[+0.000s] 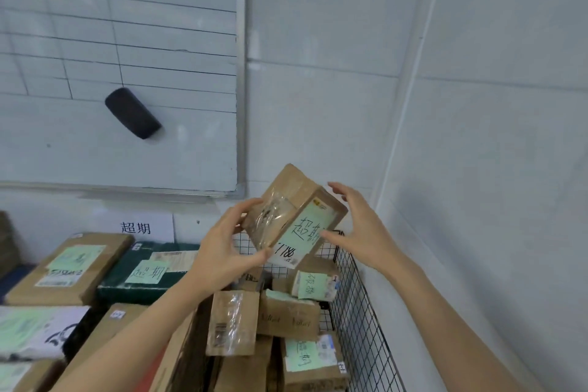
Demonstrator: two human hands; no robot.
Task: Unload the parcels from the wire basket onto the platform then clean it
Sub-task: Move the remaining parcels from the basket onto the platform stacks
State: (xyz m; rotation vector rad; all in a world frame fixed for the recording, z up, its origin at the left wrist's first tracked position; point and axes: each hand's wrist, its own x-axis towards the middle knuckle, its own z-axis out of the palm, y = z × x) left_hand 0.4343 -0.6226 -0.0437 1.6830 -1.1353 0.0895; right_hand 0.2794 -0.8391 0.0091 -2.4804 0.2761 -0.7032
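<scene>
The person stands at the corner of the room with both bare forearms stretched forward and up, and a small cardboard box [286, 210] is raised in the air above the far end of the wire basket [356, 305]. The left hand [222, 245] has hold of it: the thumb is hooked under the lower corner and the fingers curl over the taped upper side, so the box sits tilted, its green-labelled end turned toward the right. The right hand [362, 226] is spread wide beside that end, palm facing the box, the fingers fanned and clear of the cardboard. The thumb lies right at the label's edge, and I cannot tell whether it touches. Below the hands the basket holds more parcels [232, 321], brown boxes piled at angles, several with green notes stuck on them. To the left of the basket lie other packages, among them a dark green parcel [143, 277] and a flat brown box [70, 267]. A paper sign [136, 227] is fixed to the wall behind them. Above hangs a ruled whiteboard [159, 41] with a black eraser [133, 113] clinging to it.
</scene>
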